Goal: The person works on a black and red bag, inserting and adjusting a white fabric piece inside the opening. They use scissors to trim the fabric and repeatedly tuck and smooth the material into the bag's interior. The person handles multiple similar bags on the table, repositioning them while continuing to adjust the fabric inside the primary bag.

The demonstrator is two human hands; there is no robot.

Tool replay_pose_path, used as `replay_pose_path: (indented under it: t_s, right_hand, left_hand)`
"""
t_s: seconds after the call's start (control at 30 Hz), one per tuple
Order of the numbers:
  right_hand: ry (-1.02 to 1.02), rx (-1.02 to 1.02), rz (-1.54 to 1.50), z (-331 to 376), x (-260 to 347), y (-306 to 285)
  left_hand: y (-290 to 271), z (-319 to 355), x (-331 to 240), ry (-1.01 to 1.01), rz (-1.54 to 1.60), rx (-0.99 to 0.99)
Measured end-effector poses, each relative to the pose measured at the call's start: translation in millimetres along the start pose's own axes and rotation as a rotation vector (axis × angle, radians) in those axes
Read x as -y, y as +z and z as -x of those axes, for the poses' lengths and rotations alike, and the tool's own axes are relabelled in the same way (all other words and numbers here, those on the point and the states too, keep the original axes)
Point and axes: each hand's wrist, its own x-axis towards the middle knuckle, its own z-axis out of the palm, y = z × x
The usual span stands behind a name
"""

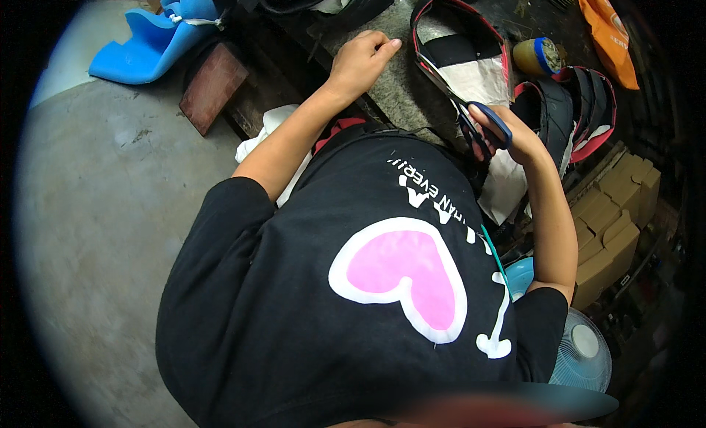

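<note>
My left hand (363, 62) is closed, fingers curled and thumb along them, over a rough grey surface (397, 97); whatever it may hold is hidden. In my right hand (518, 137) are scissors (497, 123) with dark blue handles, their loops around my fingers. The blades lie close to a curved black piece (426, 32) with red edging and a pale lining (482, 81). A loose whitish flap (505, 185) hangs just below my right hand. More black curved pieces with red edges (586, 108) stand to the right.
A jar with a blue rim (539, 56) and an orange bag (607, 34) lie at the far right. Cardboard boxes (618, 215) and a fan (585, 347) stand by my right side. Blue foam (151, 49) and a reddish-brown board (213, 90) are on the left.
</note>
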Motion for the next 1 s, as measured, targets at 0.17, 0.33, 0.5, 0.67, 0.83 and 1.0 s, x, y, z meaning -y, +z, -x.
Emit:
replay_pose_path:
  t_s: [0.17,0.33,0.5,0.67,0.83,1.0]
  right_hand:
    - [0.048,-0.045,0.006,-7.6,3.1,-2.5]
    - [-0.145,-0.140,-0.155,28.0,4.4,-22.6]
    - [-0.224,-0.825,0.275,60.7,8.1,-98.2]
    - [0.107,-1.263,0.671,88.8,-7.2,-146.3]
    - [0.131,-1.326,0.646,107.4,-44.8,-143.5]
    - [0.112,-1.386,0.629,86.4,-86.0,-111.1]
  left_hand:
    - [-4.6,3.3,12.1,-0.067,0.009,-0.008]
    - [2.5,3.3,23.4,-0.116,0.093,0.039]
    - [18.8,1.2,15.8,-0.218,0.256,0.165]
    - [20.3,-1.5,10.7,-0.207,0.310,0.272]
    - [12.2,-1.3,19.1,-0.251,0.283,0.286]
    - [15.1,-0.1,18.3,-0.257,0.308,0.285]
